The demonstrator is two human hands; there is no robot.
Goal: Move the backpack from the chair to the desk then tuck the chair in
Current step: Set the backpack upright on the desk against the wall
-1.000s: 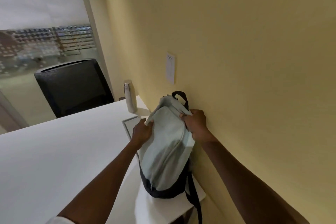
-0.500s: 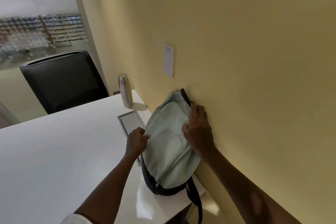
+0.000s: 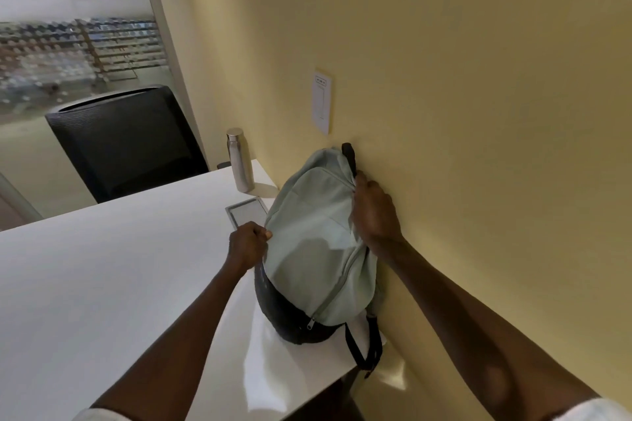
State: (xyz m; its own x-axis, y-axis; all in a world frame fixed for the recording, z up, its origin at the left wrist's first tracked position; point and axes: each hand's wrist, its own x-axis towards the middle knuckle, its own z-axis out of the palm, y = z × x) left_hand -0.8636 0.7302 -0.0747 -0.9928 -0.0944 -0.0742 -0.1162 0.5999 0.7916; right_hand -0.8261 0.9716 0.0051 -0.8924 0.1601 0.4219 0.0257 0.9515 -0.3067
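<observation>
Leaning against the yellow wall (image 3: 461, 113), the pale green backpack (image 3: 318, 249) stands on the white worktop (image 3: 102, 284), left hand (image 3: 248, 243) and right hand (image 3: 374, 212) each with its grip clamped on its fabric.

place: office | cues: white desk (image 3: 102, 284), black mesh chair (image 3: 126, 140), glass partition (image 3: 68, 55)

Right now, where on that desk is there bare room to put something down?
The wide white stretch of the desk left of the left hand is bare, up to the black chair. It is crowded along the wall: the bottle, the flat panel and the backpack.
</observation>
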